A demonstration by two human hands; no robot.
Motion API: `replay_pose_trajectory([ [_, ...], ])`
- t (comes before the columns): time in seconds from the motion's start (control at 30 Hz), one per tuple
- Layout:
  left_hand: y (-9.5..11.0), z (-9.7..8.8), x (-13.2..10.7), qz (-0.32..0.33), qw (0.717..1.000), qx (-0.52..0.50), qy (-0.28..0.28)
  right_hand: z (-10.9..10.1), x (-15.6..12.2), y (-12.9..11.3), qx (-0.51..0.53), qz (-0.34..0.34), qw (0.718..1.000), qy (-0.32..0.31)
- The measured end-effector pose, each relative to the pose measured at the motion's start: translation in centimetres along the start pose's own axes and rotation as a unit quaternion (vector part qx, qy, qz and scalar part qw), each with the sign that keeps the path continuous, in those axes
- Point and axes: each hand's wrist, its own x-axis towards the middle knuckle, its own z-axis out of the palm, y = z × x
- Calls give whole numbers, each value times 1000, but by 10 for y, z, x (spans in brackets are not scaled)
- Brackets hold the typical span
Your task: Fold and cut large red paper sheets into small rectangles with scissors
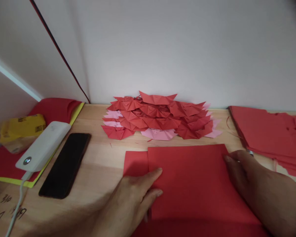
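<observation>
A large red sheet of paper (187,184) lies in front of me, running off the lower edge of the view. At its left, a strip of red paper (135,161) shows from under it; whether this is a second sheet or a fold I cannot tell. My left hand (138,194) grips the sheet's left edge, with two fingertips resting on top. At the upper right corner, my right hand (251,177) has its fingers closed on the edge, some of them hidden. Beyond the sheet sits a pile of folded red paper pieces (160,123), with pink ones (159,134) among them.
To the left lie a black phone (65,164), a white power bank (43,146) with a cable and a yellow packet (22,130) on red and yellow paper (56,108). Red paper with ragged edges (276,135) is stacked at right. A white wall (175,49) closes the back.
</observation>
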Motion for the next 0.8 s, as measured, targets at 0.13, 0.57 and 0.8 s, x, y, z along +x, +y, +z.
replay_pose_trajectory([
  [0.13,1,0,-1,11,1000,0,0,0,-1,0,-7,0,1000,-7],
  [0.57,3,-1,-1,26,999,29,2,-5,-3,-4,-13,-19,999,26],
  [0.8,6,-2,0,48,998,42,9,-3,-3,-3,5,-18,999,43],
])
